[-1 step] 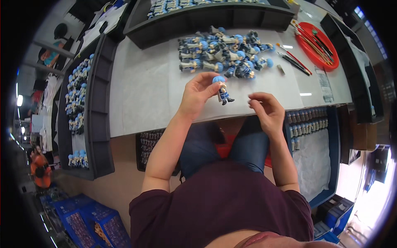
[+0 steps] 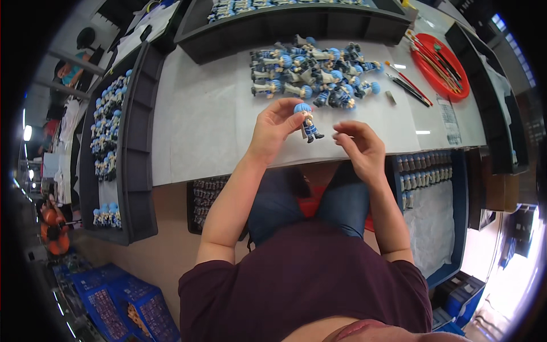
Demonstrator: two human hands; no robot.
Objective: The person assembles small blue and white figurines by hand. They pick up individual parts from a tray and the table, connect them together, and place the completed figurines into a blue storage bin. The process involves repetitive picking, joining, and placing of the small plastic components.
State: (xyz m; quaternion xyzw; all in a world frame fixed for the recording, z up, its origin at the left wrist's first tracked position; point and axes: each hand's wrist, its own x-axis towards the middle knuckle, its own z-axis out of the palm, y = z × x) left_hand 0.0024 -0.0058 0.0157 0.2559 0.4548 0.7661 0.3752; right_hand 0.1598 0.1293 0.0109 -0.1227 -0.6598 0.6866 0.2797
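A small figurine (image 2: 310, 125) with light blue hair and a blue-and-white striped outfit stands nearly upright between the thumb and fingers of my left hand (image 2: 272, 128), above the near part of the table. Its dark legs hang free. To its right, apart from it, my right hand (image 2: 364, 151) hovers with curved fingers, a gap between them and the thumb, and nothing visible in it. Just beyond both hands lies a heap of similar blue-haired figurines (image 2: 330, 77) on the white-covered table (image 2: 199, 114).
A dark tray (image 2: 296, 31) of figurines stands behind the heap, another dark tray (image 2: 137, 137) at left. At right are loose brushes (image 2: 407, 88), a red dish (image 2: 468, 85) of brushes and a small grey block (image 2: 390, 98). A blue bin (image 2: 460, 228) with rows of figurines sits lower right.
My right hand has moved slightly left, closer to the held figurine. My left hand keeps its hold. The whole view has shifted a little.
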